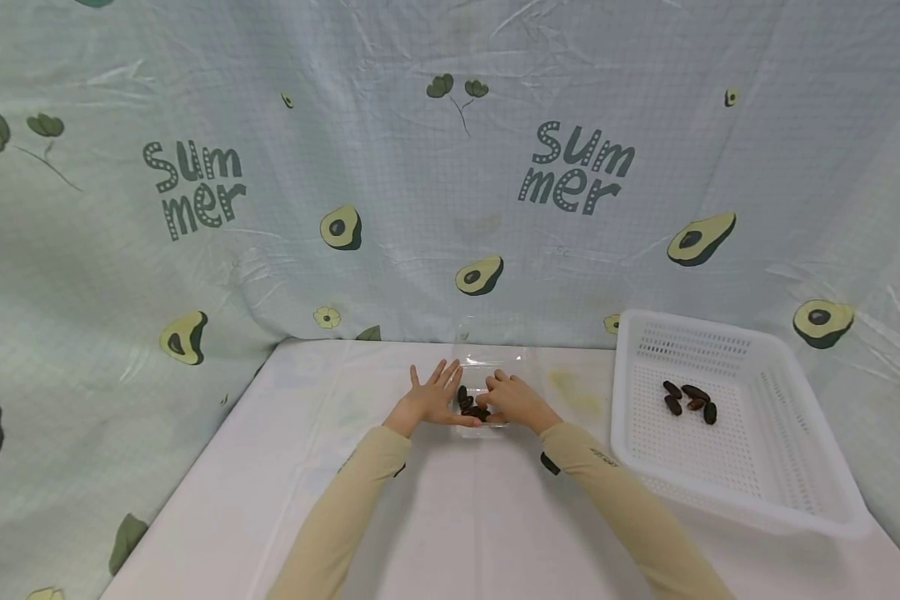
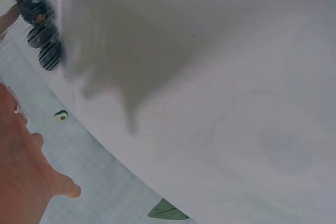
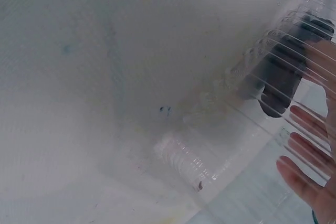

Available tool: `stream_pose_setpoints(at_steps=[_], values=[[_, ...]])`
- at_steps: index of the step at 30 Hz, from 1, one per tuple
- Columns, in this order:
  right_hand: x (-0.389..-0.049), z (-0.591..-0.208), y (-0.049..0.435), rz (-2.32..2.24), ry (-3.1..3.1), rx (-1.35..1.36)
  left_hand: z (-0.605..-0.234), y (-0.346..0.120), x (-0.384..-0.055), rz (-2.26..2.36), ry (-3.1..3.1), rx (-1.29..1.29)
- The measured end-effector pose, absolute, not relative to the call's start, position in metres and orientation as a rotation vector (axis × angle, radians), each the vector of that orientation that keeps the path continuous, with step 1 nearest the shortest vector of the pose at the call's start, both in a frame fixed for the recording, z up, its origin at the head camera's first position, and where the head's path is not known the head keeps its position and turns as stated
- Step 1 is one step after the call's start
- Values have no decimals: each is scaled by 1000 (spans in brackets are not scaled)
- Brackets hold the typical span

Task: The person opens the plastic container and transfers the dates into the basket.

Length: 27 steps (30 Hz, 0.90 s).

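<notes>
A clear plastic box with its lid raised at the back stands between the two hands. Several dark, oval fruits that look like dates lie inside; through the box wall they also appear as dark dates in the left wrist view. My left hand lies along the box's left side with fingers spread and thumb across the front. Reaching in from the right, my right hand has curled fingers at a dark date; its grip is partly hidden behind the ribbed plastic.
On the right of the white table stands a white perforated basket holding several loose dates. A pale curtain printed with avocados hangs behind the table.
</notes>
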State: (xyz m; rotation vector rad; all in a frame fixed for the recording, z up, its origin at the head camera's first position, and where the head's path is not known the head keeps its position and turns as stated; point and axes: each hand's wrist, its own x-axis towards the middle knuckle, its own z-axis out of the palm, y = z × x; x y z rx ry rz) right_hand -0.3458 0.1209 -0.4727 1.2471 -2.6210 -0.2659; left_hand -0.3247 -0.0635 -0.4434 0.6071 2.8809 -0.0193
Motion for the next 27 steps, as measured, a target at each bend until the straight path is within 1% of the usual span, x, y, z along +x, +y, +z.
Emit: stream_pose_setpoints(at_steps=[17,27], values=[[-349,-473,123,-256,-2567,1258,-443,-62,-323,-44,2889,609],[-347,-451,128,-413,-2487,1243,-444,-63,-325,-43,2879,584]])
